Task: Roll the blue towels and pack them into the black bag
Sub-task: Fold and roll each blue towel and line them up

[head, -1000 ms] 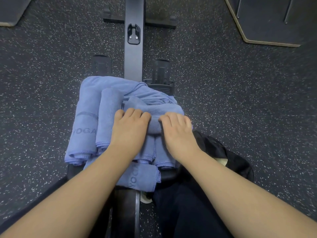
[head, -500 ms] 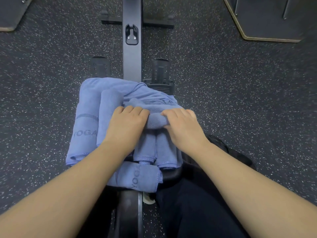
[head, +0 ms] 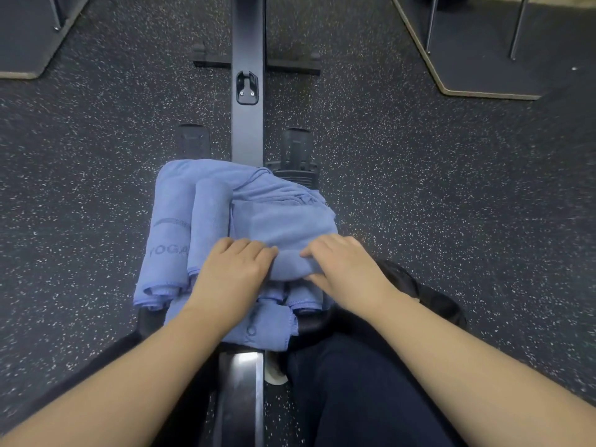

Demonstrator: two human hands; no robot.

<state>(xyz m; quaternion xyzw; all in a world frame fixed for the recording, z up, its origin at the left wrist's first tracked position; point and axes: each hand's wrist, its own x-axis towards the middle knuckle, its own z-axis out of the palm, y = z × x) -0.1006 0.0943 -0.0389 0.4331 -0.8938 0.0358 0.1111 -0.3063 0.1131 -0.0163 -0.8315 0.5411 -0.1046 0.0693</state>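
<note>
Several blue towels lie piled on the black seat (head: 309, 324) of a rowing machine. One blue towel (head: 283, 221) lies spread flat on top, and its near edge is rolled up. My left hand (head: 232, 269) and my right hand (head: 345, 266) grip that roll from either end, fingers curled over it, right thumb under it. A rolled towel (head: 209, 214) and a folded one printed YOGA (head: 167, 243) lie to the left. The black bag (head: 429, 298) sits on the floor to the right, partly hidden by my right forearm.
The rowing machine's dark rail (head: 248, 75) runs away from me, with footrests (head: 192, 140) on both sides. Speckled rubber floor (head: 451, 188) surrounds it. Raised platforms with wooden edges (head: 483, 91) stand at the far right and far left. My dark trouser leg (head: 354, 382) is below.
Both hands have drawn back toward me with the rolled edge. The towel beyond them, bunched before, now lies flatter and more spread out. The view has shifted slightly.
</note>
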